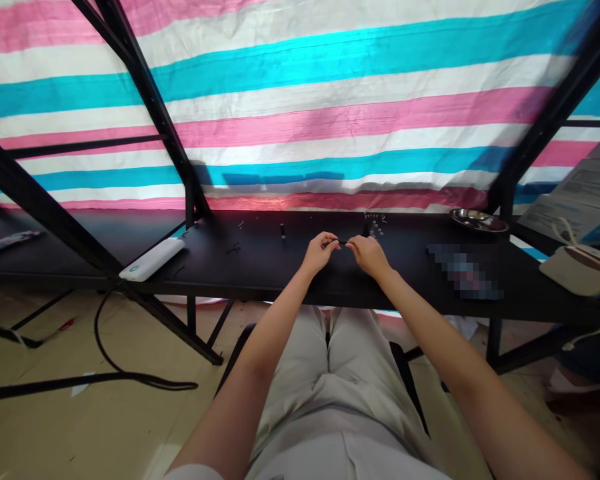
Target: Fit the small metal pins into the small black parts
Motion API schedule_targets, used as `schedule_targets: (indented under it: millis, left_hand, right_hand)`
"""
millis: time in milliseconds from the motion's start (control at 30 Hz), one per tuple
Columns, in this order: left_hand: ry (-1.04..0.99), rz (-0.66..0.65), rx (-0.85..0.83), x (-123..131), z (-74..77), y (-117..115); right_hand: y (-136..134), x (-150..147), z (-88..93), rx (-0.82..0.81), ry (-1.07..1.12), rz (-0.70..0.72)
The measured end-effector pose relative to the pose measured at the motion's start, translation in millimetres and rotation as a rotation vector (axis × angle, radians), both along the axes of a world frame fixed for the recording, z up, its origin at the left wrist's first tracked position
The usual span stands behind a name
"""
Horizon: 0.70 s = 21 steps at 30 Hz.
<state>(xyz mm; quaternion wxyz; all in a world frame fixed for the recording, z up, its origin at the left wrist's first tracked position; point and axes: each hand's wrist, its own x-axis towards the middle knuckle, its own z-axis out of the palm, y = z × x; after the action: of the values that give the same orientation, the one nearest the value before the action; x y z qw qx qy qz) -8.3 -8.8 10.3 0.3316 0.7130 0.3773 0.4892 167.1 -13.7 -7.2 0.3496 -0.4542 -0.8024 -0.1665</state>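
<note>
Striped tarp point(330, 100), black table point(260, 267) — left hand point(321, 252), right hand point(367, 254) pinching dark piece point(343, 241)

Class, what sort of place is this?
Probably a makeshift assembly bench: long black metal-framed table, pink, blue and white striped tarpaulin behind, small dark part pinched between left hand and right hand.

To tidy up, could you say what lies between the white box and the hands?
In the head view, small dark bits and a short upright dark piece.
</note>
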Motion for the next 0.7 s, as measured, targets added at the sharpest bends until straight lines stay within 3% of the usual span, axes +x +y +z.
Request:
schedule_targets:
  millis: [233, 467, 700]
  left_hand:
    - [-0.005, 0.102, 0.011, -0.8, 2.2, -1.2]
    - [0.013, 0.174, 0.132, -2.4, -3.1, 0.6]
    - [0.086, 0.193, 0.2, -3.9, -5.9, -0.3]
  right_hand:
    - [-1.4, 0.5, 0.0, -0.02, 0.017, -0.024]
    - [-3.7, 3.6, 2.4, 0.027, 0.043, -0.04]
    - [-5.0, 2.8, 1.3, 0.036, 0.051, 0.021]
